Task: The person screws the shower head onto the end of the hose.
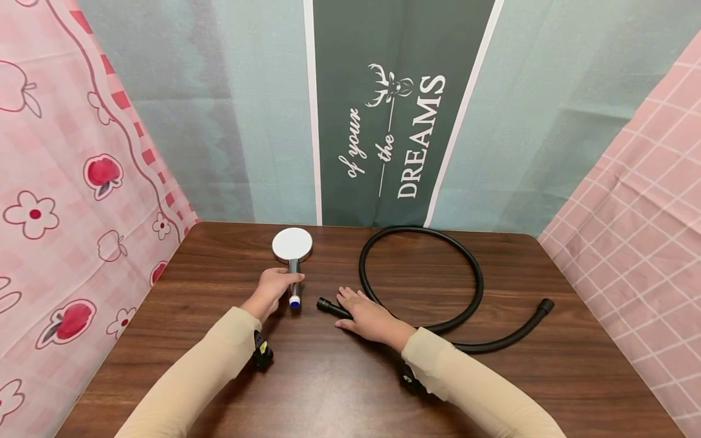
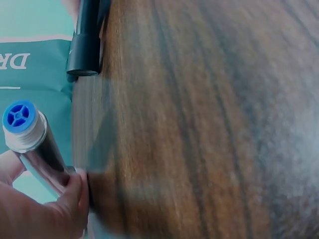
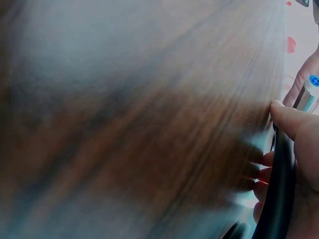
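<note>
A handheld shower head (image 1: 292,244) with a round white face and a shiny handle lies on the table, handle towards me. My left hand (image 1: 274,289) grips that handle between thumb and fingers. White threads and a blue insert (image 2: 20,117) show at the handle's end in the left wrist view. To the right lies a black shower hose (image 1: 481,280) in a large loop. My right hand (image 1: 369,316) rests over the hose just behind one end fitting (image 1: 327,305); its fingers are extended. In the right wrist view, thumb and fingers lie on either side of the hose (image 3: 280,189).
The brown wooden table (image 1: 328,389) reaches back to a grey-green cloth (image 1: 263,121) with printed lettering. Pink patterned cloths hang at the left (image 1: 49,170) and right (image 1: 646,201). The hose's other end fitting (image 1: 546,305) lies near the table's right side.
</note>
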Demonstrator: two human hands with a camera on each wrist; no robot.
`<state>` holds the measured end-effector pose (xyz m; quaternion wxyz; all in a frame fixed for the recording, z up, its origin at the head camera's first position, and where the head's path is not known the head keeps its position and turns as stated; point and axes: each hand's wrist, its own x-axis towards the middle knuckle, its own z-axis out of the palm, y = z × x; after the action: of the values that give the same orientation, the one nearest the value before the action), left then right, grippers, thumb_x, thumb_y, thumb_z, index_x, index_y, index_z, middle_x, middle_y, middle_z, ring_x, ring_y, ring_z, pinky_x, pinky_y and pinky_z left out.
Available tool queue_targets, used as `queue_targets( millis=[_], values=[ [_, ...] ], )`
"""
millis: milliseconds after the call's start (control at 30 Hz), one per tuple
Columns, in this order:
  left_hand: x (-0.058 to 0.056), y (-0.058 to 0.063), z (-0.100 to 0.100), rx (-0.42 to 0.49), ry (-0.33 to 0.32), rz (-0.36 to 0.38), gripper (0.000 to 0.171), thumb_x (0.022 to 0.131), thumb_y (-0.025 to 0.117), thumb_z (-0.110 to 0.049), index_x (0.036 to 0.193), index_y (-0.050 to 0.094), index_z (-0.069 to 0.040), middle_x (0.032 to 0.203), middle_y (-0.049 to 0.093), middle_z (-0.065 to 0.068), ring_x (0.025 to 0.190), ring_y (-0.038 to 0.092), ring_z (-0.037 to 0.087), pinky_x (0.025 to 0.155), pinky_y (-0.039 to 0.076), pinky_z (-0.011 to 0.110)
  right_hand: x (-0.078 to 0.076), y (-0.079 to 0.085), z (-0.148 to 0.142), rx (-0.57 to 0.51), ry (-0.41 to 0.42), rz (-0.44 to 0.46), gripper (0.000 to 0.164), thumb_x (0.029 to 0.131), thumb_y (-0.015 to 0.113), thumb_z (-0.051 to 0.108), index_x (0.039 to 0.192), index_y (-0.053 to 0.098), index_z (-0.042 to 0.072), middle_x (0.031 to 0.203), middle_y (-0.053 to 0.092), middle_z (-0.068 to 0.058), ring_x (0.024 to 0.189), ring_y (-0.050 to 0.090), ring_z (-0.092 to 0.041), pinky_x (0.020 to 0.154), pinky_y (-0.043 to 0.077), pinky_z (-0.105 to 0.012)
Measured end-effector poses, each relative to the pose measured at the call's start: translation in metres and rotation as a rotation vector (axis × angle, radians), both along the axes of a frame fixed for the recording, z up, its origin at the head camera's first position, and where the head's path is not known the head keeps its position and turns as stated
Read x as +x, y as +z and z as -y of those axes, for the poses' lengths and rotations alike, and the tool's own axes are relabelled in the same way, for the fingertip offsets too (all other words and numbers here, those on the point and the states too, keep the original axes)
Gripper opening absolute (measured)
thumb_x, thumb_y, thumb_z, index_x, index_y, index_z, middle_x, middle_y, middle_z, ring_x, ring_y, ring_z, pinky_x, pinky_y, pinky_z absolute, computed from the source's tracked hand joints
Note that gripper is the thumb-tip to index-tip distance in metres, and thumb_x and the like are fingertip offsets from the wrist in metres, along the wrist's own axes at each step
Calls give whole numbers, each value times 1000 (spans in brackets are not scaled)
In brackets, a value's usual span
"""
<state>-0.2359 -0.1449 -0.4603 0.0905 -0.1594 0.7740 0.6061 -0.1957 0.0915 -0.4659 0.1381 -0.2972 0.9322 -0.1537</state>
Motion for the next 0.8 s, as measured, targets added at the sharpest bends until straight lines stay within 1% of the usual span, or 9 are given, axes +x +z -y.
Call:
queue_targets(
  millis=[100, 200, 300, 367, 467, 567, 633, 700, 800],
  values=[
    [-2, -2, 2, 53, 10, 12, 40, 89, 71, -15, 118, 61, 10, 93, 62, 3, 83, 55, 11, 79, 48, 24, 0, 0, 0, -3, 3, -6, 64, 100, 58, 37, 149, 40, -1, 160, 32, -16, 152, 28, -28, 126, 23, -45],
    [-5, -1, 5, 145, 9, 23, 27, 88, 70, -10, 107, 64, 9, 78, 60, -4, 70, 54, 5, 67, 47, 17, 0, 0, 0, -3, 4, -8, 64, 100, 58, 37, 149, 40, 0, 160, 33, -16, 151, 28, -28, 126, 24, -45],
    [-7, 1, 9, 251, -25, 33, 11, 89, 67, -4, 95, 68, 5, 72, 63, -7, 68, 56, 3, 64, 48, 15, 0, 0, 0, 6, 8, -19, 64, 100, 58, 37, 148, 41, -1, 160, 34, -17, 151, 29, -28, 126, 24, -45],
    [-9, 2, 13, 321, -56, 46, 8, 90, 65, -1, 92, 71, 4, 71, 68, -6, 70, 61, 3, 64, 50, 15, 0, 0, 0, 18, 10, -29, 63, 100, 58, 37, 148, 41, 0, 159, 35, -17, 151, 30, -28, 126, 25, -44],
    [-10, 3, 17, 399, -122, 75, 16, 93, 61, 1, 104, 69, 9, 73, 73, -4, 74, 67, 3, 68, 52, 15, 1, 0, 1, 23, 14, -44, 62, 100, 58, 36, 147, 43, -1, 158, 37, -18, 150, 32, -29, 125, 26, -45],
    [-12, 2, 20, 470, -177, 114, 31, 95, 58, 2, 121, 57, 18, 77, 75, 1, 75, 71, 7, 71, 56, 17, 0, -1, 2, 26, 10, -51, 61, 100, 58, 36, 146, 44, -1, 158, 37, -18, 149, 33, -29, 125, 27, -45],
    [-15, 2, 21, 516, -209, 146, 38, 97, 56, 2, 129, 48, 20, 80, 75, 3, 77, 72, 8, 73, 59, 19, 0, -1, 3, 30, 7, -59, 61, 100, 58, 36, 146, 45, -1, 157, 38, -18, 149, 33, -29, 125, 27, -44],
    [-17, 1, 22, 556, -220, 177, 42, 98, 54, 3, 134, 40, 21, 81, 75, 6, 78, 73, 9, 75, 60, 20, 0, 0, 3, 37, 4, -65, 60, 100, 58, 36, 146, 45, 0, 157, 38, -17, 149, 33, -28, 125, 27, -44],
    [-18, 1, 22, 594, -230, 209, 45, 99, 51, 4, 138, 34, 20, 82, 75, 8, 79, 73, 10, 77, 61, 20, 0, 0, 4, 44, 1, -72, 60, 100, 58, 36, 145, 46, -1, 157, 39, -17, 149, 34, -28, 124, 28, -44]
  ],
)
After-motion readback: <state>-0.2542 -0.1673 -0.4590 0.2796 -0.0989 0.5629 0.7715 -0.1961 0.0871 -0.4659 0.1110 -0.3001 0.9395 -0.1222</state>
